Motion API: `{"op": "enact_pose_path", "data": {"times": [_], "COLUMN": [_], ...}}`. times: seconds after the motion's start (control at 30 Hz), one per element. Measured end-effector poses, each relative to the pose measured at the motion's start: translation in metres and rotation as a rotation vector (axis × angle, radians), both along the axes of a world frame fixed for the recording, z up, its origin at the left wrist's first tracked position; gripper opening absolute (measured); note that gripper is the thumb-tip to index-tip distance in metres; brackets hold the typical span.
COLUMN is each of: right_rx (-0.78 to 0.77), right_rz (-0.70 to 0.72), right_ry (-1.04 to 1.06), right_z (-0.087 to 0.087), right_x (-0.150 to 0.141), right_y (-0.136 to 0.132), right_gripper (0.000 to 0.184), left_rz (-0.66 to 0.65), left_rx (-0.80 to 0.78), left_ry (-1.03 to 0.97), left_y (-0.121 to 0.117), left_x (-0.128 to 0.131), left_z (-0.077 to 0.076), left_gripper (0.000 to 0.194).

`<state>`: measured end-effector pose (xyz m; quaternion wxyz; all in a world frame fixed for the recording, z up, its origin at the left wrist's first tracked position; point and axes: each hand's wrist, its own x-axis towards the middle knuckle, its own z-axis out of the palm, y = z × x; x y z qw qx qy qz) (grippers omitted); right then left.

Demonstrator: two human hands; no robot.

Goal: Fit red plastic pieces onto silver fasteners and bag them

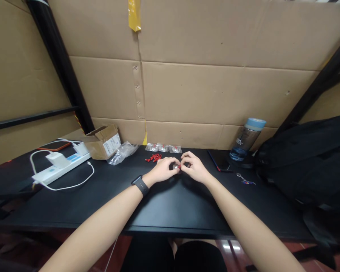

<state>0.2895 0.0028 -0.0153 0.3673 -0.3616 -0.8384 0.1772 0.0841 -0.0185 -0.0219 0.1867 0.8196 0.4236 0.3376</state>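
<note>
Over the middle of the table, my left hand pinches a small, shiny round piece between thumb and fingers. A black watch is on that wrist. My right hand meets it from the other side, its fingertips closed on a small red part at the piece's edge. The fingers cover much of both, so the exact kind is hidden. Just behind my left hand lies a pile of red cords. Beyond them, small clear packets, each with something round and red inside, lie in a row along the cardboard.
At left are a white power strip with cables, an open cardboard box and crumpled clear plastic. To the right are a phone, a water bottle, a beaded strap and a black backpack.
</note>
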Motion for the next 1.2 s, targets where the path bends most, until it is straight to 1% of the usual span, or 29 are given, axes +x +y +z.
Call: {"op": "enact_pose_path", "data": {"times": [0.17, 0.27, 0.33, 0.37, 0.4, 0.5, 0.57, 0.63, 0.73, 0.8, 0.83, 0.9, 0.97, 1.03, 1.07, 1.13, 1.2], "right_rx": [0.019, 0.011, 0.022, 0.033, 0.043, 0.029, -0.007, -0.018, 0.0, -0.003, -0.011, -0.029, -0.041, -0.047, -0.049, -0.056, -0.065], "right_rz": [0.03, 0.047, 0.038, 0.007, -0.044, -0.25, -0.311, -0.307, -0.307, -0.318, -0.314, -0.291, -0.267, -0.247, -0.234, -0.203, -0.183], "right_ry": [0.038, -0.013, -0.08, -0.13, -0.192, -0.41, -0.515, -0.557, -0.541, -0.512, -0.491, -0.431, -0.358, -0.296, -0.275, -0.25, -0.238], "right_z": [0.001, 0.001, 0.001, 0.001, 0.0, -0.004, -0.007, -0.01, -0.013, -0.015, -0.017, -0.019, -0.022, -0.024, -0.025, -0.025, -0.026], "right_x": [0.0, 0.0, 0.004, 0.007, 0.011, 0.026, 0.035, 0.042, 0.048, 0.05, 0.051, 0.054, 0.057, 0.06, 0.061, 0.063, 0.064], "right_y": [0.001, 0.001, 0.002, 0.003, 0.005, 0.013, 0.019, 0.025, 0.033, 0.038, 0.04, 0.044, 0.047, 0.049, 0.05, 0.052, 0.053], "right_gripper": [0.008, 0.01, 0.011, 0.011, 0.016, 0.042, 0.043, 0.037, 0.033, 0.032, 0.03, 0.027, 0.027, 0.029, 0.03, 0.03, 0.031], "left_rz": [0.072, 0.128, 0.149, 0.159, 0.168, 0.187, 0.183, 0.17, 0.132, 0.137, 0.166, 0.276, 0.385, 0.432, 0.43, 0.403, 0.369], "left_rx": [0.079, 0.144, 0.159, 0.159, 0.156, 0.147, 0.146, 0.135, 0.105, 0.108, 0.118, 0.138, 0.147, 0.112, 0.094, 0.09, 0.135], "left_ry": [0.118, 0.145, 0.161, 0.168, 0.176, 0.205, 0.238, 0.273, 0.309, 0.301, 0.292, 0.293, 0.348, 0.42, 0.444, 0.466, 0.479], "left_y": [0.002, 0.0, -0.002, -0.002, -0.002, -0.003, -0.004, -0.004, -0.003, 0.0, 0.003, 0.009, 0.015, 0.021, 0.024, 0.028, 0.03], "left_x": [-0.002, -0.002, -0.002, -0.002, -0.003, -0.004, -0.004, -0.004, -0.007, -0.014, -0.021, -0.039, -0.058, -0.074, -0.078, -0.08, -0.075], "left_z": [0.0, 0.003, 0.004, 0.005, 0.006, 0.006, 0.005, 0.004, 0.005, 0.009, 0.012, 0.018, 0.022, 0.021, 0.018, 0.012, 0.006], "left_gripper": [0.014, 0.013, 0.013, 0.013, 0.012, 0.011, 0.011, 0.011, 0.01, 0.014, 0.018, 0.027, 0.024, 0.016, 0.014, 0.017, 0.019]}}
